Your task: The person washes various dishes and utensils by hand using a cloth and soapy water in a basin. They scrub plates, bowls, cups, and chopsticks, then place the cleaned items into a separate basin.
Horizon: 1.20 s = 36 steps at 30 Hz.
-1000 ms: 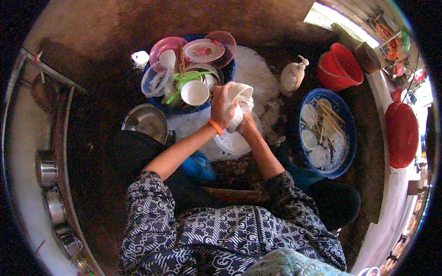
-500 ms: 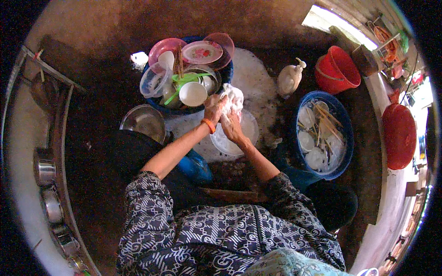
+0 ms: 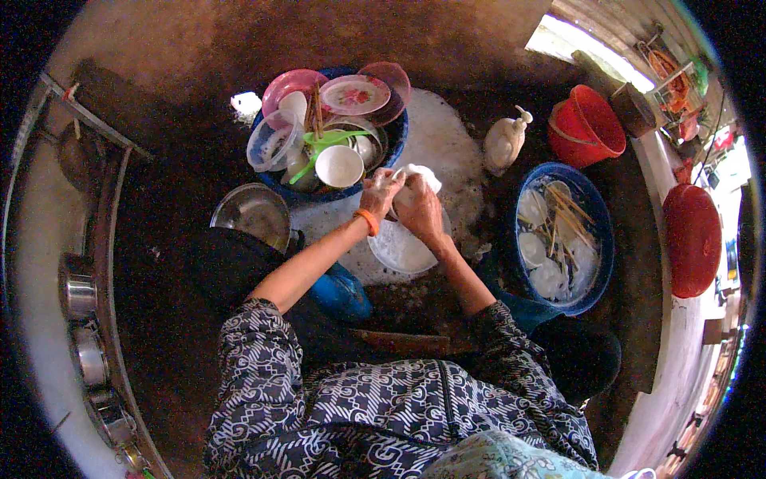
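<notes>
Above a round white basin (image 3: 399, 249) of suds, my two hands come together around a white, sudsy thing (image 3: 425, 175). Its kind is hard to tell, since my fingers cover much of it. My right hand (image 3: 420, 210) is closed on its near side. My left hand (image 3: 381, 195), below an orange wristband (image 3: 369, 222), is closed at its left edge, fingers curled. Just left of my hands, a white bowl (image 3: 339, 166) rests on a heaped blue tub (image 3: 345, 194), with a green plastic utensil (image 3: 327, 142), chopsticks (image 3: 317, 112) and a floral plate (image 3: 353, 94).
To the right stands a blue tub (image 3: 610, 231) with white bowls and chopsticks in water. Beyond it are red buckets (image 3: 586, 128) and a pale bottle or bag (image 3: 504, 145). A metal basin (image 3: 251, 214) sits at left. Foam (image 3: 447, 132) spreads over the floor.
My hands have parted slightly, the right one shifting right. The white thing has tipped lower and to the right, and less foam shows on my fingers.
</notes>
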{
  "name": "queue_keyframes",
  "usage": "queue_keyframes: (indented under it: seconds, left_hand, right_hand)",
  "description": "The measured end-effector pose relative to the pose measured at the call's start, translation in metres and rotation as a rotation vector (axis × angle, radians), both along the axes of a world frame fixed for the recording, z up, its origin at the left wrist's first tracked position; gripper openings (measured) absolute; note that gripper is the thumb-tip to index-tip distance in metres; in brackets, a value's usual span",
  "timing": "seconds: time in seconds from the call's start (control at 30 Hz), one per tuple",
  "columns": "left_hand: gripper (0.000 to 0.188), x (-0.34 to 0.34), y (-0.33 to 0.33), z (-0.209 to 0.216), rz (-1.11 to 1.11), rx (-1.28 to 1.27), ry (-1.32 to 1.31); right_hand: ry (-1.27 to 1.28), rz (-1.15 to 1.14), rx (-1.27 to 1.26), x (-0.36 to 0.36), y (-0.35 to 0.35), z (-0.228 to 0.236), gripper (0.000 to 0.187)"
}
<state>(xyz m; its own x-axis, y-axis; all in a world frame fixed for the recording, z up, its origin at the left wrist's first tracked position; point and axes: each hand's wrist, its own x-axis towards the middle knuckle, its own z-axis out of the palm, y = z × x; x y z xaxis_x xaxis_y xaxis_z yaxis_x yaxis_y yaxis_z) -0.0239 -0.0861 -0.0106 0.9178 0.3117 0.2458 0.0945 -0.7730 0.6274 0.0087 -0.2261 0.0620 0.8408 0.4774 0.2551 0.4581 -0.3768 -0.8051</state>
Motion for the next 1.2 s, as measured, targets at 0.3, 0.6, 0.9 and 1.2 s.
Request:
queue_keyframes:
  seconds: [0.3, 0.6, 0.9, 1.2]
  left_hand:
    - [0.037, -0.002, 0.026, 0.003, -0.011, -0.189, 0.079]
    - [0.049, -0.009, 0.011, 0.026, -0.108, -1.364, 0.306]
    - [0.034, -0.004, 0.009, -0.022, -0.364, -0.839, -0.023]
    - [0.044, -0.002, 0.024, 0.007, -0.772, -2.039, 0.120]
  right_hand:
    - [-0.080, 0.357, -0.579, 0.022, -0.022, -0.007, 0.048]
    - [0.549, 0.296, 0.463, 0.061, -0.030, -0.017, 0.045]
    - [0.595, -0.017, 0.610, 0.005, 0.013, -0.050, 0.045]
    - [-0.459, 0.024, 0.223, -0.036, 0.024, 0.013, 0.048]
